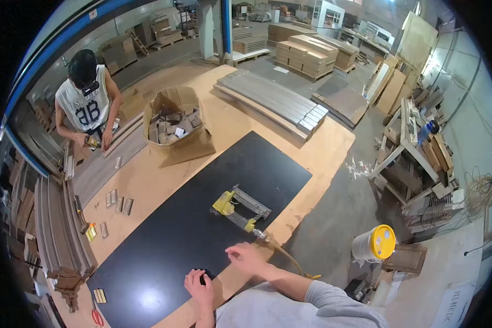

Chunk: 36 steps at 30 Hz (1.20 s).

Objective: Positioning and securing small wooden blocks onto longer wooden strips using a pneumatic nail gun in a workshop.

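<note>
My left hand (200, 288) is at the near edge of a large black panel (180, 218), its fingers curled round a small black object (204, 277) whose kind I cannot make out. To its right, my right hand (247, 258) hovers at the panel's edge with its fingers bent inward; whatever they may hold is hidden. Just beyond the right hand lies a yellow and grey nail gun (239, 209), on its side on the panel and apart from the fingers. An air hose (284, 252) runs from its fitting off the table edge.
An open cardboard box (180, 145) of small blocks stands beyond the panel, near stacked grey boards (273, 101). At left are a hammer (81, 216), nail strips (117, 202) and red-handled scissors (97, 317). A co-worker (87, 104) stands across the table. A yellow-lidded bucket (374, 243) sits on the floor.
</note>
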Each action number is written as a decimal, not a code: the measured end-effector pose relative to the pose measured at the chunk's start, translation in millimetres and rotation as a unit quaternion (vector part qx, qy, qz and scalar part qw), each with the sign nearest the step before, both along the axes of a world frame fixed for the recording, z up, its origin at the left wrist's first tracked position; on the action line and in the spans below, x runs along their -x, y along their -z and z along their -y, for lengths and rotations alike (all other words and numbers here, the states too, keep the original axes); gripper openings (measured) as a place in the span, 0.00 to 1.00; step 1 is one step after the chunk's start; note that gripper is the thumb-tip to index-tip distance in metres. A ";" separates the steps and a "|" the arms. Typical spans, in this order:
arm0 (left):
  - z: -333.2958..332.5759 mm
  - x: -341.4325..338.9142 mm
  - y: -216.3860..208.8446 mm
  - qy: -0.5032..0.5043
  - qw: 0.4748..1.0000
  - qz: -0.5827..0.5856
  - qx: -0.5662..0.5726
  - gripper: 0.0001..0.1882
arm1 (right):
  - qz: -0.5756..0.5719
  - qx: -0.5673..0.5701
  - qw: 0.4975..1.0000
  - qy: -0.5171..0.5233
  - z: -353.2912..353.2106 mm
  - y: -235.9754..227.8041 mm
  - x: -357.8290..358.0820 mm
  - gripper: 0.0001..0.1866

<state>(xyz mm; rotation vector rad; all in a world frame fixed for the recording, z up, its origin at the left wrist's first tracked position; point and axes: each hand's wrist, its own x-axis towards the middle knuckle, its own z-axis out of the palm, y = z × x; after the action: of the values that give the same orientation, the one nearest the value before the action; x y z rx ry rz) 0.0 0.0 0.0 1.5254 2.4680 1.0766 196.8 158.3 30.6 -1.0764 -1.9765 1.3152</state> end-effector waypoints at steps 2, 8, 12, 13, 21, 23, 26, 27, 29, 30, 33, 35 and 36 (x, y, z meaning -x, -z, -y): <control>-2.5 0.5 -5.1 0.000 1.000 -0.017 -0.007 0.08 | 0.033 -0.132 0.991 -0.004 1.0 12.3 -1.5 0.15; -11.4 -8.4 -1.9 -0.007 0.999 -0.027 -0.022 0.09 | 0.066 -0.242 0.968 0.010 -1.6 9.0 -3.4 0.14; -8.9 -6.0 -8.5 -0.010 1.000 -0.008 -0.015 0.09 | 0.082 -0.238 0.968 0.010 3.5 6.1 -2.3 0.15; -8.6 -2.0 -10.6 -0.022 0.998 0.052 0.002 0.11 | 0.084 -0.239 0.967 0.008 4.6 4.8 -2.4 0.15; -82.5 -18.2 -168.3 0.174 0.857 0.435 -0.214 0.33 | 0.102 -0.247 0.964 -0.005 10.5 5.2 3.9 0.15; -101.4 -33.3 -230.4 0.289 0.780 0.490 -0.259 0.42 | 0.094 -0.261 0.961 -0.001 8.6 11.0 3.9 0.16; -104.3 -61.2 -322.8 0.430 0.601 0.616 -0.272 0.49 | 0.098 -0.217 0.971 0.011 -0.6 -17.7 -1.1 0.16; -89.3 -58.7 -352.5 0.482 0.549 0.622 -0.282 0.46 | 0.079 -0.155 0.984 -0.024 8.0 -54.3 18.7 0.16; -95.3 -69.3 -380.0 0.572 0.428 0.636 -0.292 0.44 | 0.095 -0.206 0.974 0.002 1.6 -17.0 5.4 0.15; -100.6 -72.9 -374.7 0.569 0.419 0.648 -0.285 0.44 | 0.107 -0.261 0.959 0.027 -2.2 -0.6 -5.6 0.15; -87.7 -64.6 -373.9 0.521 0.481 0.642 -0.293 0.44 | 0.079 -0.268 0.960 0.015 5.2 2.3 13.9 0.13; -89.2 -66.1 -370.0 0.501 0.498 0.645 -0.292 0.45 | 0.079 -0.260 0.962 0.015 4.2 6.0 9.0 0.13; -90.6 -66.6 -371.1 0.493 0.508 0.643 -0.293 0.45 | 0.079 -0.260 0.962 0.018 0.5 6.0 9.2 0.13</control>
<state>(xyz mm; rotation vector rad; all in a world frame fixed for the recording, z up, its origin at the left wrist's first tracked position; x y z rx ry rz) 66.6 90.6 371.1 1.0090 0.1071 1.6917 187.6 157.7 24.6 -0.9679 -2.2305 0.6402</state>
